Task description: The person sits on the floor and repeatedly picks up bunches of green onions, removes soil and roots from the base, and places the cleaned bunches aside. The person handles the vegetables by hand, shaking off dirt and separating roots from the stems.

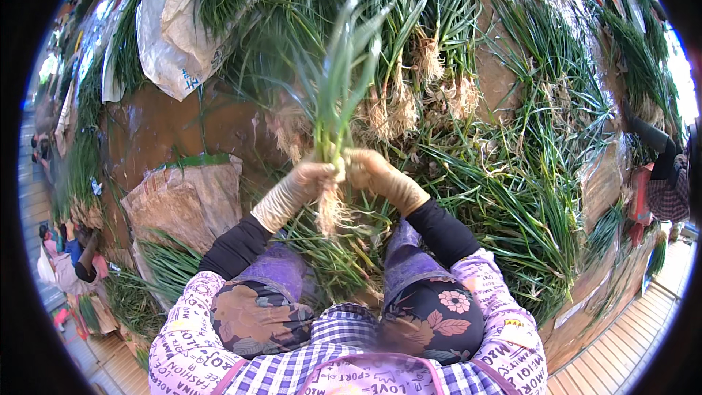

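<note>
My left hand [313, 174], in a pale glove, grips a bunch of green garlic or scallion plants [332, 93] low on the stems. The leaves point away from me, slightly blurred, and the pale roots [330, 211] hang toward my body. Against the right side of the stems is my gloved right hand [373, 171], its fingers curled; what lies between them is hidden. Past my hands, bunches with whitish roots [403, 104] lie on the ground. Loose leaves and stalks [343, 260] are heaped between my purple boots [411, 252].
A larger pile of loose green plants [510, 197] lies to my right. On the left are a dirty woven sack [186, 203], wet brown ground [153, 131] and a white plastic sack [173, 33]. Other people sit at the far left [71, 263] and far right [666, 186].
</note>
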A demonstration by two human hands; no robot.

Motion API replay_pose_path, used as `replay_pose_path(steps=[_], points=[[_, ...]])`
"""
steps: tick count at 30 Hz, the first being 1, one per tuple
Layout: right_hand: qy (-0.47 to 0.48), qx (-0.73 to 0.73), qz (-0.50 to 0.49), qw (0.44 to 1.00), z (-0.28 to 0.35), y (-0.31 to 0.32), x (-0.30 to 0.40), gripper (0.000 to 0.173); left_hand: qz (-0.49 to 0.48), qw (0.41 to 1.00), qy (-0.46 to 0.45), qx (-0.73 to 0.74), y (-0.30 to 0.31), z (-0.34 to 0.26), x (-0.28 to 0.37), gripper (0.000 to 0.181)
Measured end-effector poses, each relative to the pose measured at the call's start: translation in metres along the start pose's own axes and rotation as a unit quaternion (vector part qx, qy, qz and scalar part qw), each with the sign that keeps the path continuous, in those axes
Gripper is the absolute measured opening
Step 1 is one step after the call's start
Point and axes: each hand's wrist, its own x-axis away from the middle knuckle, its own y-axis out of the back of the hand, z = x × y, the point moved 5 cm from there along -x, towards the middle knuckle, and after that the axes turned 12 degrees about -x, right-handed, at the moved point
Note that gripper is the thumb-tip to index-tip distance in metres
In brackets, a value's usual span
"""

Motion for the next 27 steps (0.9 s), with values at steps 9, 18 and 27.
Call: replay_pose_path(steps=[9, 18, 27], points=[[0.117, 0.603, -0.415, 0.671, 0.18, 0.026, 0.022, 0.031, 0.026, 0.991, -0.028, 0.13, 0.026, -0.02, -0.025, 0.035], [0.191, 0.42, -0.391, 0.796, 0.151, 0.038, 0.028, 0.032, -0.101, 0.991, 0.008, 0.082, 0.023, -0.007, -0.029, 0.015], [0.265, 0.485, -0.32, 0.77, 0.113, -0.018, 0.04, 0.032, -0.264, 0.96, 0.048, -0.086, 0.07, 0.006, -0.052, 0.017]])
